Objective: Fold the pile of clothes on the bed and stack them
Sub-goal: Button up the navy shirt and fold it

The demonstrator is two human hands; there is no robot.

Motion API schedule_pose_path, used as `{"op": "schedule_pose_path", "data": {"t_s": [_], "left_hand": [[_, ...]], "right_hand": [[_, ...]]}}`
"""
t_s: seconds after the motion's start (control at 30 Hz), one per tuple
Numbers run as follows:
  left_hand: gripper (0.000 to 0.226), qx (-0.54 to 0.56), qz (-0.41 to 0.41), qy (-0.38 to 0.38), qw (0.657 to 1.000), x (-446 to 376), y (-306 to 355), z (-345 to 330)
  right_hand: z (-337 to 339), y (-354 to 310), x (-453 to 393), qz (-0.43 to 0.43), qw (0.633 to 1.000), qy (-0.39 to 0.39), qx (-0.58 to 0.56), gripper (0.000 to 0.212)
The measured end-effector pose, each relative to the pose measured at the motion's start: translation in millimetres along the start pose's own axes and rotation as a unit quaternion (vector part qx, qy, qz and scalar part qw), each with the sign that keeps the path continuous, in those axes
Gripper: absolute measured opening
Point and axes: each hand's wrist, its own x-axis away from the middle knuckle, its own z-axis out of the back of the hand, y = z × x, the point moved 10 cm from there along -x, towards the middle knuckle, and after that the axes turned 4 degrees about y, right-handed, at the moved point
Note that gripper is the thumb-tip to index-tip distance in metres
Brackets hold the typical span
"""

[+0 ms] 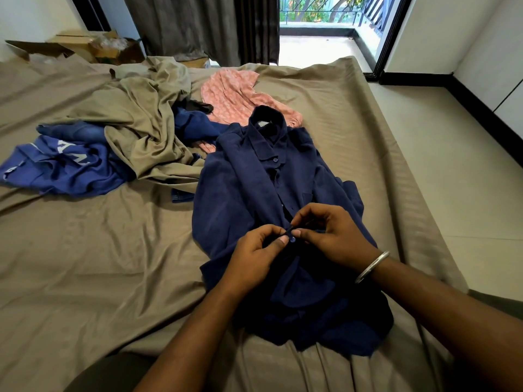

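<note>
Both hands, left hand (256, 251) and right hand (329, 239), pinch a button (292, 239) on the navy shirt (254, 179) near the bed (85, 250)'s near edge; seemingly nothing folded, pile (127, 137) untouched.

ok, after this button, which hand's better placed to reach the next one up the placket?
Right, probably. The right hand sits slightly farther up the navy shirt, its fingers arched over the placket toward the collar. The left hand sits lower, pinching the button, so it suits steadying the fabric.
</note>
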Motion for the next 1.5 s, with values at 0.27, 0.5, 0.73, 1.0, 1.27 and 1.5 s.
{"op": "schedule_pose_path", "data": {"t_s": [0.27, 0.5, 0.73, 1.0, 1.27, 1.5], "left_hand": [[0.008, -0.023, -0.014, 0.027, 0.999, 1, 6, 6], [0.014, -0.06, 0.02, 0.038, 0.997, 4, 2, 5], [0.014, -0.027, 0.13, 0.017, 0.991, 2, -13, 5], [0.028, -0.034, 0.282, -0.186, 0.941, 34, -30, -29], [0.024, -0.062, 0.342, -0.214, 0.913, 50, -35, -32], [0.058, -0.215, 0.095, 0.161, 0.958, 11, -2, 35]], "right_hand": [[-1, -3, 1, 0.001, 1.0, -0.013, 0.004, 0.015], [-6, 1, 2, -0.005, 0.999, -0.042, -0.012, 0.03], [-3, 4, 1, -0.001, 0.999, -0.032, 0.026, 0.036], [-12, 35, 10, -0.18, 0.978, -0.044, 0.092, 0.046], [-37, 34, 22, -0.185, 0.935, -0.209, 0.219, 0.023], [-40, 35, 26, -0.228, 0.944, -0.208, 0.118, 0.032]]}}
